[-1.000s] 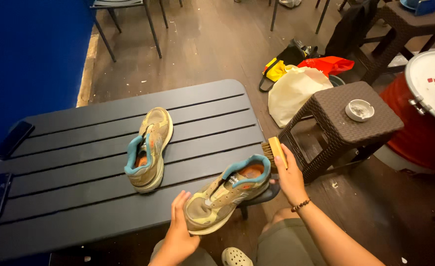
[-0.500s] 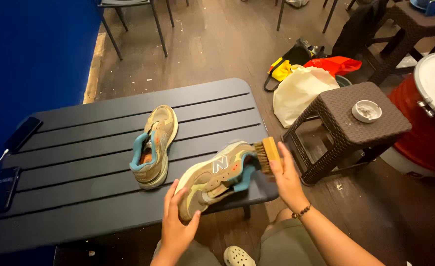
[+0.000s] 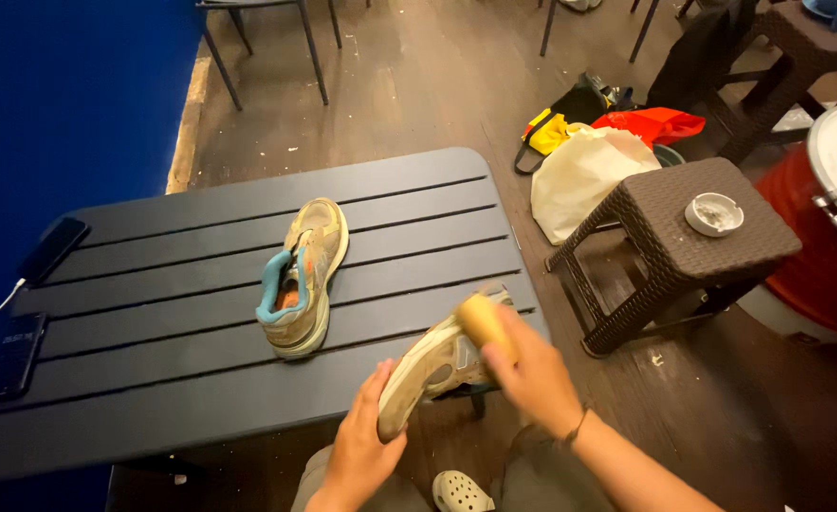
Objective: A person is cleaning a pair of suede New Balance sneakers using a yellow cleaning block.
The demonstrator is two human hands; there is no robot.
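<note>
My left hand [image 3: 361, 446] clamped the shoe [image 3: 432, 365] at its near end, off the table's [image 3: 153, 379] front edge | long axis ran up-right from left hand | my right hand [image 3: 530, 372], closed on the brush [image 3: 483, 320], sat at its far end.

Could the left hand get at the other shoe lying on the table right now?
Probably not at once: the left hand is busy holding a shoe. The way to the other shoe on the table looks free, with nothing between.
</note>
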